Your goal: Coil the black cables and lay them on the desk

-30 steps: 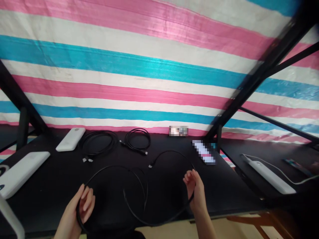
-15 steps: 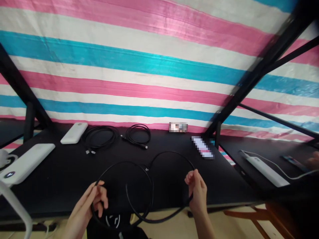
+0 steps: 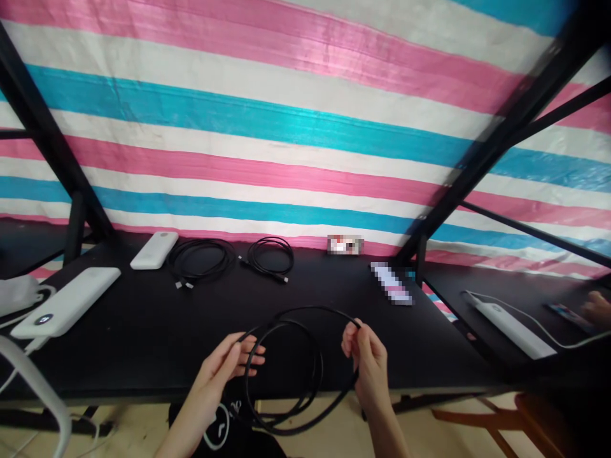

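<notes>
A black cable (image 3: 319, 425) hangs in loose, overlapping loops between my two hands, over the table's front edge. My left hand (image 3: 230, 359) pinches it at the loops' left side with thumb and forefinger, the other fingers spread behind. On the right side, my right hand (image 3: 366, 359) has its fingers closed round the cable. The cable's ends cannot be made out. Behind the hands, two coiled black cables lie on the table: a larger coil (image 3: 177, 275) with two light plugs and a smaller coil (image 3: 250, 264).
Two white power banks (image 3: 79, 299) (image 3: 155, 250) lie on the black table (image 3: 157, 331) at left. A blurred-out phone (image 3: 391, 284) lies back right. Another person's hand (image 3: 598, 309) is at far right, near a white power bank (image 3: 515, 329). Black metal frame bars (image 3: 470, 172) slant upward.
My left hand has moved right and slightly up, closer to my right hand. The cable's two spread loops now overlap into a tighter coil. The camera view has shifted slightly.
</notes>
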`<state>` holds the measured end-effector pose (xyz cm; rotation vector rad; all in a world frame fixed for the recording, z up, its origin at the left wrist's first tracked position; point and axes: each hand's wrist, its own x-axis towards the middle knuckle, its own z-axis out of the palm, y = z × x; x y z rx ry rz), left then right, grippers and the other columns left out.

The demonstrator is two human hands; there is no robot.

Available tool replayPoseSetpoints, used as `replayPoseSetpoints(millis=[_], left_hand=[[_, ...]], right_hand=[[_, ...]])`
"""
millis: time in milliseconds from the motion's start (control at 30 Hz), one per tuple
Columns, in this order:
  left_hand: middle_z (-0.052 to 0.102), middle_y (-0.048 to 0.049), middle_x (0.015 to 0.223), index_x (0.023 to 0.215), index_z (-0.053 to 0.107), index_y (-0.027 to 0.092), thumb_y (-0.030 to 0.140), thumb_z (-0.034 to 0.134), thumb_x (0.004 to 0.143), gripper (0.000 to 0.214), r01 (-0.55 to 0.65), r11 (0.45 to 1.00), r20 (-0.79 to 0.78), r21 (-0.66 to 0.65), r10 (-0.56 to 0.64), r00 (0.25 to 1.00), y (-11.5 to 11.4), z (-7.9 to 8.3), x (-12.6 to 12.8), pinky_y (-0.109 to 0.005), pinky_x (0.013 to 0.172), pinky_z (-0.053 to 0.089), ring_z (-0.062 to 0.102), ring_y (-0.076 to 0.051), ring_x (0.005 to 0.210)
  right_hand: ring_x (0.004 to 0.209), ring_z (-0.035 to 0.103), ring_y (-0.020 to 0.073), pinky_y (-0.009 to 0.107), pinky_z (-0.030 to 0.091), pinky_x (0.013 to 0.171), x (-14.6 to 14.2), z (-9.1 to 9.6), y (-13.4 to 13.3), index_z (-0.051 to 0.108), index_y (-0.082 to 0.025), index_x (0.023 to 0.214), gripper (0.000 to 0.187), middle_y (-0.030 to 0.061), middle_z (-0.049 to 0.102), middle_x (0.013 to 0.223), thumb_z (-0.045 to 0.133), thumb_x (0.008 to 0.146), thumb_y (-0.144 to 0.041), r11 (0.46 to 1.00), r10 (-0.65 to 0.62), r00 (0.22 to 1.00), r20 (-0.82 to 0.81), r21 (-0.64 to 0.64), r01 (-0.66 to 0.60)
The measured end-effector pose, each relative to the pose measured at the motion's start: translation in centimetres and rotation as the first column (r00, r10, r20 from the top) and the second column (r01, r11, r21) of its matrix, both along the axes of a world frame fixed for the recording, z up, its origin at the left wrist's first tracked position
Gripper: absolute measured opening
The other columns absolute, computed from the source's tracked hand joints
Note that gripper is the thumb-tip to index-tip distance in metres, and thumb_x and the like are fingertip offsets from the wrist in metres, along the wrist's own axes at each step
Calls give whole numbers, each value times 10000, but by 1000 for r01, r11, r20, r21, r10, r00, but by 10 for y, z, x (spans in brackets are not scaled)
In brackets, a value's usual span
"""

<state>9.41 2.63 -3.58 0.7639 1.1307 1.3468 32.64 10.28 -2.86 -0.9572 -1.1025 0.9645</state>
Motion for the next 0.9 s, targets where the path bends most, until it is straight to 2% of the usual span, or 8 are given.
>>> replayPoseSetpoints(millis=[100, 167, 367, 500, 633, 733, 833, 900], left_hand=[[656, -98, 840, 1013, 584, 152, 509, 488, 818, 418, 166, 986, -114, 13, -163, 980, 2, 6, 14, -200, 373, 405, 607, -146, 513], [621, -47, 725, 1026, 585, 175, 511, 442, 839, 411, 228, 974, -185, 0, -224, 957, 2, 9, 21, -172, 290, 250, 454, -70, 336], [582, -16, 640, 932, 668, 235, 330, 655, 718, 235, 136, 982, -379, 130, -77, 922, 1, 28, 27, -210, 552, 444, 550, -142, 592], [576, -11, 572, 775, 712, 232, 265, 702, 640, 139, 96, 977, -392, 193, -13, 920, 2, 41, 23, -227, 508, 423, 526, -151, 522], [515, 14, 491, 743, 709, 229, 196, 767, 543, 212, -146, 953, -387, 265, 244, 889, 4, 55, 16, -237, 541, 429, 507, -156, 513], [621, -55, 721, 773, 715, 214, 139, 824, 394, 402, -339, 875, -305, 345, 446, 842, 7, 68, 11, -289, 747, 464, 570, -252, 820], [652, -90, 913, 803, 724, 228, 159, 817, 401, 419, -230, 904, -399, 359, 371, 839, 7, 71, 6, -335, 800, 464, 562, -290, 926], [656, -57, 704, 667, 708, 225, 196, 764, 516, 164, -78, 954, -473, 290, 214, 855, 5, 64, 4, -313, 672, 485, 598, -232, 700]], right_hand=[[534, 425, 106, 236, 361, 516, -13, 7, -2, 633, -168, 630, 326, 5, 501, 602, 567, 818, -426, 997, 54, 986, 160, 47, -63], [610, 481, 132, 249, 401, 581, -20, 13, -3, 646, -174, 616, 299, 24, 531, 652, 579, 814, -387, 992, 81, 969, 231, 76, -102], [808, 572, 171, 252, 453, 704, -32, 31, -11, 692, -196, 707, 248, 62, 602, 826, 529, 850, -318, 966, 204, 912, 356, 80, -248], [743, 612, 169, 269, 487, 660, -38, 25, -24, 701, -213, 833, 252, 62, 644, 827, 489, 866, -346, 938, 336, 890, 310, -28, -344], [426, 492, 95, 219, 442, 455, -43, 17, -35, 691, -244, 924, 279, -36, 568, 559, 716, 665, -345, 949, 314, 914, 257, -65, -307], [403, 470, 89, 207, 436, 449, -45, 29, -40, 722, -236, 747, 164, -50, 514, 450, 763, 593, -274, 966, 244, 903, 355, -3, -260], [405, 513, 112, 206, 426, 401, -44, 49, -44, 739, -241, 659, 68, -6, 596, 472, 747, 622, -297, 966, 186, 897, 402, 94, -242], [411, 543, 134, 218, 435, 396, -40, 58, -44, 748, -245, 649, 84, 6, 614, 466, 765, 600, -311, 962, 147, 904, 403, 154, -225]])
